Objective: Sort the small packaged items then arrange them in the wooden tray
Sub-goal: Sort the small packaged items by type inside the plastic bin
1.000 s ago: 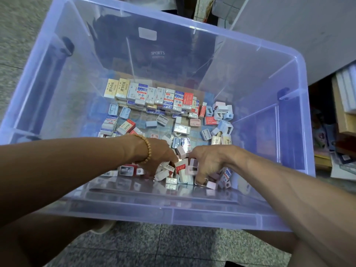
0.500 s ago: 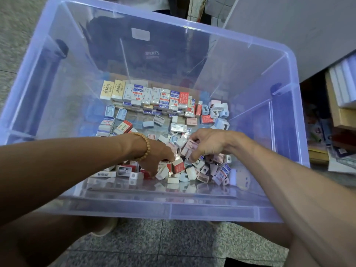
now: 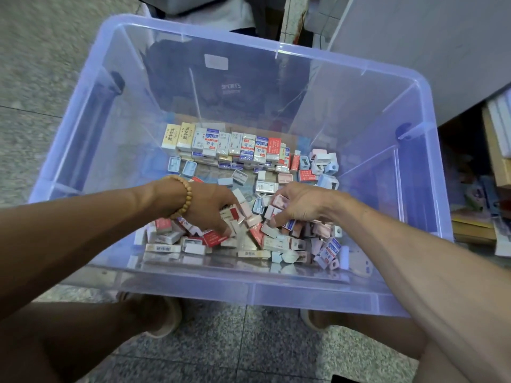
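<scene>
Clear plastic bin (image 3: 276, 53) — left hand (image 3: 210, 208) now pinches red-white packets (image 3: 231, 214); right hand's (image 3: 301, 204) grip has lifted, curled on pink packet (image 3: 279, 201).

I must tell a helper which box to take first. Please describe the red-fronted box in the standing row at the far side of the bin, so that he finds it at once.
Look into the clear plastic bin and find the tidy row of upright boxes along its far side. Follow that row from the two yellow boxes at its left end toward the right. The red-fronted box stands near the right end; its neighbours in the row have white and blue fronts.
</scene>
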Demonstrator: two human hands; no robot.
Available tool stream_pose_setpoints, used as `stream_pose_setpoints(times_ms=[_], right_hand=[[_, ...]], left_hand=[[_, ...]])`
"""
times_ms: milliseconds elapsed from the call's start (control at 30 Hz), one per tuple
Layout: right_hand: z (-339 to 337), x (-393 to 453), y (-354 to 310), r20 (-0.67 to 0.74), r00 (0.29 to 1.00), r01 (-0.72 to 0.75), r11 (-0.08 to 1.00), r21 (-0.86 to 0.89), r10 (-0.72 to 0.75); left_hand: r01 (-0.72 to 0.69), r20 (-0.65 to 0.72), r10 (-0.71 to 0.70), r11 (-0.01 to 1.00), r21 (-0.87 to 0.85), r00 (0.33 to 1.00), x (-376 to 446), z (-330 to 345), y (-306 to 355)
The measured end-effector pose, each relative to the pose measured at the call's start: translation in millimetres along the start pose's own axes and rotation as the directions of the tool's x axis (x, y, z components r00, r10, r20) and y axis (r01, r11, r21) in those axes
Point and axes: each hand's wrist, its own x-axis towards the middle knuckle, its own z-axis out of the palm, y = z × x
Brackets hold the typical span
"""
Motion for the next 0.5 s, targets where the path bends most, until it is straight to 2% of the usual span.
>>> stream_pose_setpoints(times_ms=[133,200,267,367,500], right_hand=[[0,6,-2,-0.017,0.999,0.052,0.980,0.194,-0.050],[-1,7,-7,-0.052,0.995,0.092,0.953,0.288,-0.081],[-2,6,-13,-0.042,0.992,0.126,0.926,0.356,-0.119],[-2,6,-22,-0.011,0.985,0.163,0.902,0.400,-0.174],[1,7,-32,0.009,0.981,0.172,0.896,0.409,-0.193]], left_hand=[[0.074,-0.051,-0.082,0.986,-0.151,0.995,-17,-2,-9],[0.089,-0.091,-0.123,0.947,-0.309,0.988,-29,-4,-10],[0.092,-0.132,-0.178,0.867,-0.490,0.975,-43,-5,-12],[0.078,-0.194,-0.268,0.751,-0.656,0.944,-64,-6,-17],[0.038,-0.304,-0.374,0.683,-0.729,0.876,-84,0,-16]])
